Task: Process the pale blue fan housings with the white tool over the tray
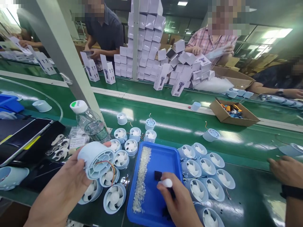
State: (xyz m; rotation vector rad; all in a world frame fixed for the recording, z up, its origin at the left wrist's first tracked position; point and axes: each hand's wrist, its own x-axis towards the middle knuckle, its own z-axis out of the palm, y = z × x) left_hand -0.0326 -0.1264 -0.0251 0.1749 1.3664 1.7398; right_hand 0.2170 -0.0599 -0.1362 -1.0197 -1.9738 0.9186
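So, from the left, the person's left hand (63, 186) has a firm grasp on a light-blue fan housing (96, 157), raised above the bench with its ribbed end showing and a thin wire looped across it. Behind it stands a plastic bottle (93, 123), and just below sit white-bladed fans (115, 198). Next comes the blue tray (169, 157), a strip of clear pellets (141, 181) running down its left side. Over that tray, the right hand (180, 201) pinches a white-ended tool (166, 183), a small black block (157, 175) right by the fingertips; whether they touch, one cannot tell. Further right, more fans (197, 190) cluster beside the tray, and at the far edge a co-worker's hand (285, 170) reaches in above the bench.
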